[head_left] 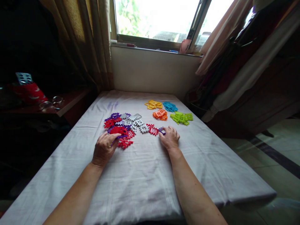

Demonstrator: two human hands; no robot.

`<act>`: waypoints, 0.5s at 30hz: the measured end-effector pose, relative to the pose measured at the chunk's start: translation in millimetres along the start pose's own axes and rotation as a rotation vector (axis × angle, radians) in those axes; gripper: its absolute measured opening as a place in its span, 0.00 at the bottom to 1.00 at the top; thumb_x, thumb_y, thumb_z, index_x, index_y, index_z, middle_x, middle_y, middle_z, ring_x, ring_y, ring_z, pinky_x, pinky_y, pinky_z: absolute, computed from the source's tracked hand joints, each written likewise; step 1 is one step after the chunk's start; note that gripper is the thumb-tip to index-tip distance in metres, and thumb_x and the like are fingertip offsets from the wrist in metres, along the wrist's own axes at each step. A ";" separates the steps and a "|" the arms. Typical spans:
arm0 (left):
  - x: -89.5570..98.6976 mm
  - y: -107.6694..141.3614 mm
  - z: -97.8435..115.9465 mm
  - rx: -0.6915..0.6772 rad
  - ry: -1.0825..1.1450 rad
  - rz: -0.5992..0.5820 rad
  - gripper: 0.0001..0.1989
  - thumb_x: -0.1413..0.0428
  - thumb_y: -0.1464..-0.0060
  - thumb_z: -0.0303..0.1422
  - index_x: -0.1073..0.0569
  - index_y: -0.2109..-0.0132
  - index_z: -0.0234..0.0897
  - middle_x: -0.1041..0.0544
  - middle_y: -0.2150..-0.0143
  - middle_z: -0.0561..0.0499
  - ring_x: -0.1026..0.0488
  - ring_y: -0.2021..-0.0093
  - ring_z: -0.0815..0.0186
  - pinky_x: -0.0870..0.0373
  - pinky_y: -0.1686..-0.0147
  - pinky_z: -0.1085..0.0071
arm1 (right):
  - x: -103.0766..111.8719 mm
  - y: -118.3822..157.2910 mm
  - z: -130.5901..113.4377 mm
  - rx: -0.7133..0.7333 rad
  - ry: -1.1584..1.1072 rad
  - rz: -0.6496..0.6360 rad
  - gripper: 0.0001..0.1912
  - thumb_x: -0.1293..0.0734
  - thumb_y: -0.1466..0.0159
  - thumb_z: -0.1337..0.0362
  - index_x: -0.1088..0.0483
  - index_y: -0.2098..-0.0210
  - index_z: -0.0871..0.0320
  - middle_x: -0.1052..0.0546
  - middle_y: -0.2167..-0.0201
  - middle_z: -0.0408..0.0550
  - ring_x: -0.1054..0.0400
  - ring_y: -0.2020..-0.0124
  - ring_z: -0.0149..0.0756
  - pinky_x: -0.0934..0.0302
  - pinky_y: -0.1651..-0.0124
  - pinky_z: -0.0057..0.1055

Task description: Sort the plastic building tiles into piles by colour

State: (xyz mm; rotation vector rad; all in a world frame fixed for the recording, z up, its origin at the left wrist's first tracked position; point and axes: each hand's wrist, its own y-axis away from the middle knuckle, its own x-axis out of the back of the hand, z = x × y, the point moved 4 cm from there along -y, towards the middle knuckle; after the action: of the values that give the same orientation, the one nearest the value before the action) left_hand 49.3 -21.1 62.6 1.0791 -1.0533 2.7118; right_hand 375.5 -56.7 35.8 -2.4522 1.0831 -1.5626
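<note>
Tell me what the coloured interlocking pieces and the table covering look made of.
Pieces by the left hand and right hand, such as the red pieces and green pieces: probably moulded plastic, with saturated colours and crisp cut-out grids. Table covering: likely white woven cloth, matte, creased, draping over the edges.

head view, angled down, table near
</note>
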 end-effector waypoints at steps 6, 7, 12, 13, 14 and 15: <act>-10.5 2.7 17.7 -0.155 -0.096 -0.078 0.11 0.48 0.40 0.38 0.22 0.56 0.45 0.18 0.57 0.48 0.22 0.56 0.58 0.39 0.40 0.55 | -0.8 30.2 -56.2 0.253 -0.400 -0.216 0.12 0.36 0.36 0.57 0.24 0.59 0.54 0.21 0.58 0.50 0.28 0.58 0.39 0.35 0.50 0.37; -12.1 3.5 19.9 -0.189 -0.124 -0.079 0.12 0.48 0.39 0.38 0.22 0.55 0.45 0.18 0.58 0.48 0.22 0.56 0.59 0.39 0.40 0.55 | -8.4 39.4 -66.9 0.260 -0.509 -0.334 0.13 0.36 0.35 0.55 0.24 0.58 0.54 0.20 0.64 0.48 0.27 0.64 0.36 0.34 0.55 0.34; -18.3 7.2 28.3 -0.362 -0.218 -0.057 0.12 0.51 0.36 0.36 0.24 0.53 0.43 0.18 0.58 0.50 0.22 0.58 0.62 0.36 0.42 0.56 | -44.0 73.1 -104.6 0.077 -1.028 -0.718 0.22 0.32 0.42 0.46 0.26 0.57 0.56 0.23 0.73 0.43 0.31 0.74 0.31 0.35 0.69 0.28; -19.4 7.7 29.3 -0.388 -0.237 -0.046 0.12 0.51 0.36 0.35 0.24 0.52 0.43 0.18 0.57 0.50 0.22 0.58 0.63 0.36 0.42 0.56 | -46.8 74.0 -107.5 0.031 -1.096 -0.743 0.21 0.30 0.44 0.47 0.26 0.60 0.56 0.23 0.73 0.42 0.32 0.74 0.30 0.35 0.69 0.28; -20.5 8.1 30.0 -0.407 -0.256 -0.036 0.12 0.51 0.36 0.35 0.25 0.50 0.43 0.18 0.56 0.49 0.22 0.57 0.62 0.35 0.43 0.57 | -47.7 72.6 -108.5 -0.006 -1.145 -0.757 0.20 0.28 0.47 0.48 0.26 0.62 0.57 0.23 0.74 0.42 0.32 0.75 0.30 0.36 0.69 0.28; -21.5 8.3 30.2 -0.415 -0.275 -0.025 0.13 0.50 0.36 0.36 0.26 0.48 0.43 0.18 0.55 0.49 0.22 0.55 0.62 0.34 0.43 0.57 | -46.7 69.0 -107.2 -0.033 -1.177 -0.758 0.19 0.27 0.49 0.51 0.26 0.64 0.57 0.24 0.74 0.42 0.32 0.75 0.29 0.36 0.69 0.27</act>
State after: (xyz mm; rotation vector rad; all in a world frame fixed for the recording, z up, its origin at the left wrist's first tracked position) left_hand 81.3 -41.4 60.4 1.3853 -1.5387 2.2144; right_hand 240.4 -47.8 25.6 -3.1065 -0.0357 0.1298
